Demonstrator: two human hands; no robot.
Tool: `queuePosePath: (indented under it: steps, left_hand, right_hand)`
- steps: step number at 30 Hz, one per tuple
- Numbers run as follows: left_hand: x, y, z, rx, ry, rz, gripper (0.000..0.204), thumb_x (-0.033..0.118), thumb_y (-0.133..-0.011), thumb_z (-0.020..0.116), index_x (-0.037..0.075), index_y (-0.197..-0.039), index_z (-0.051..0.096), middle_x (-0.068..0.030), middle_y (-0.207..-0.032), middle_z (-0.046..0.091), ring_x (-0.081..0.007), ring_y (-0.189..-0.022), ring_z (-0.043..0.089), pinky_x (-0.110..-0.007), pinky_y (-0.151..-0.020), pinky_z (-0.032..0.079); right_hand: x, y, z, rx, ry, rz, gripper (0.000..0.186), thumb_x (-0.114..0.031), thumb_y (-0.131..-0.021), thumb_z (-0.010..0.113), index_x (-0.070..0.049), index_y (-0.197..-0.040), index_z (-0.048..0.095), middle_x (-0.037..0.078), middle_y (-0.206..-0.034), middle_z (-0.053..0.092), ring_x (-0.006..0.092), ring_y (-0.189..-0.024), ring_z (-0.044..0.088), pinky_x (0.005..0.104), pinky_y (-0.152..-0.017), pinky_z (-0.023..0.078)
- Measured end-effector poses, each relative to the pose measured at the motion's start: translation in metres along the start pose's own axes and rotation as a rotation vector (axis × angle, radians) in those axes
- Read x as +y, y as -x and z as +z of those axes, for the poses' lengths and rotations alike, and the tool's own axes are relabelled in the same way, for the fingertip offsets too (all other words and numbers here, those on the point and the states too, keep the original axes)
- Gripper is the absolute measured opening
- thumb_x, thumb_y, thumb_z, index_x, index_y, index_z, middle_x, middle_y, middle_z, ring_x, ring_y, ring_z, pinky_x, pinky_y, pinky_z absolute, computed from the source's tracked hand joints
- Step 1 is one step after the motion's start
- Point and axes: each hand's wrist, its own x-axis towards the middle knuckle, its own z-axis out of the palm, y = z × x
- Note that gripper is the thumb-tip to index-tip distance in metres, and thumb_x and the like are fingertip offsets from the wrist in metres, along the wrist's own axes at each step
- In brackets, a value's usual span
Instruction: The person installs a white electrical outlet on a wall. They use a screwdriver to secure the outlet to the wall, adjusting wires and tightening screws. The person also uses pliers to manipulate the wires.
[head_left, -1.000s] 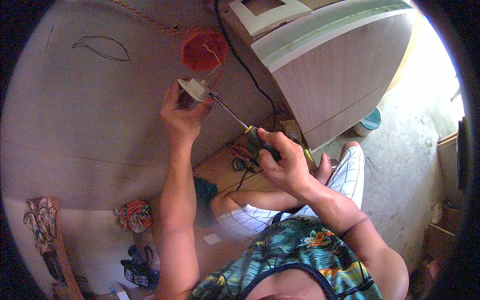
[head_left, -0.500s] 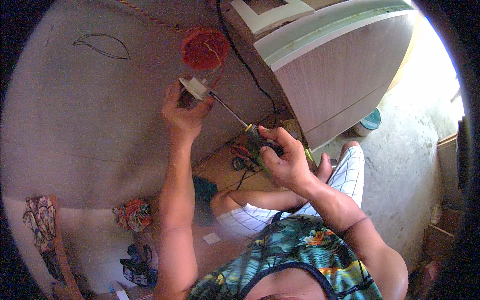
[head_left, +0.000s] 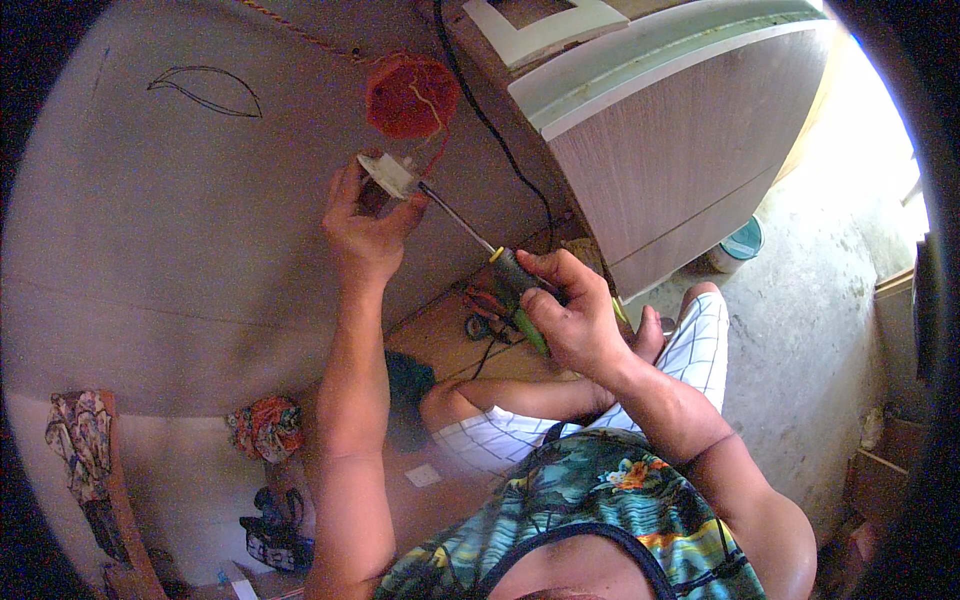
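In the last second my right grip [head_left: 578, 322] has slid its thumb slightly up the screwdriver with black handle and long metal shaft [head_left: 513, 270], which it holds with curled fingers, while the tip stays at the white plastic wiring fitting [head_left: 392, 174], so I judge the same work continues. My left grip [head_left: 363, 240] pinches this fitting, left of the top centre, below the red hexagonal box [head_left: 400, 98]. What the tip meets is too small, and whether the green strip [head_left: 531, 333] belongs to the handle, I cannot tell.
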Motion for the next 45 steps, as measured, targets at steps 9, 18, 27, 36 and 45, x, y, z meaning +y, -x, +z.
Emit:
queuePosePath:
  steps: [9, 18, 27, 36, 45]
  left_hand:
    - [0.008, -0.005, 0.014, -0.008, -0.03, -0.041, 0.07, 0.005, -0.073, 0.089, -0.005, -0.135, 0.057, -0.0153, -0.128, 0.059, -0.0291, -0.118, 0.066, -0.038, -0.101, 0.055]
    - [-0.036, 0.016, 0.036, 0.054, 0.313, -0.126, 0.08, 0.002, -0.08, 0.083, -0.004, -0.148, 0.041, -0.0163, -0.137, 0.058, -0.0291, -0.127, 0.059, -0.042, -0.11, 0.047]
    - [-0.056, 0.021, 0.05, 0.204, 0.811, -0.136, 0.073, 0.029, -0.098, 0.071, -0.003, -0.153, 0.037, -0.0172, -0.143, 0.054, -0.0337, -0.127, 0.058, -0.05, -0.106, 0.05]
    - [-0.045, 0.019, 0.07, 0.212, 1.055, -0.595, 0.073, 0.053, -0.099, 0.06, 0.003, -0.149, 0.044, -0.0171, -0.136, 0.057, -0.04, -0.12, 0.061, -0.058, -0.094, 0.054]
    - [-0.097, 0.02, 0.074, -0.379, 1.834, -0.899, 0.081, 0.069, -0.091, 0.061, 0.012, -0.146, 0.047, -0.0174, -0.145, 0.054, -0.042, -0.128, 0.055, -0.059, -0.106, 0.049]
  right_hand:
    - [-0.004, -0.003, -0.013, -0.115, -0.144, 0.211, 0.038, -0.003, -0.094, 0.06, 0.0, -0.131, 0.053, 0.01, -0.11, 0.068, 0.0098, -0.091, 0.06, 0.027, -0.077, 0.05]
    - [0.039, 0.058, -0.073, 0.048, -0.091, 0.282, 0.042, -0.002, -0.092, 0.059, -0.002, -0.132, 0.05, 0.012, -0.114, 0.065, 0.0139, -0.096, 0.059, 0.0267, -0.083, 0.048]
    - [0.045, 0.079, -0.08, 0.086, -0.027, 0.209, 0.052, -0.001, -0.082, 0.064, -0.003, -0.133, 0.053, 0.011, -0.12, 0.065, 0.0223, -0.115, 0.063, 0.0327, -0.101, 0.046]
    - [0.025, 0.072, -0.074, 0.045, -0.039, 0.103, 0.057, -0.012, -0.08, 0.065, 0.0, -0.135, 0.056, 0.01, -0.12, 0.065, 0.0211, -0.109, 0.062, 0.0328, -0.1, 0.045]
    - [0.003, 0.075, -0.084, 0.076, -0.112, 0.092, 0.053, -0.008, -0.083, 0.061, 0.004, -0.134, 0.055, 0.012, -0.121, 0.065, 0.0204, -0.113, 0.061, 0.0354, -0.103, 0.046]
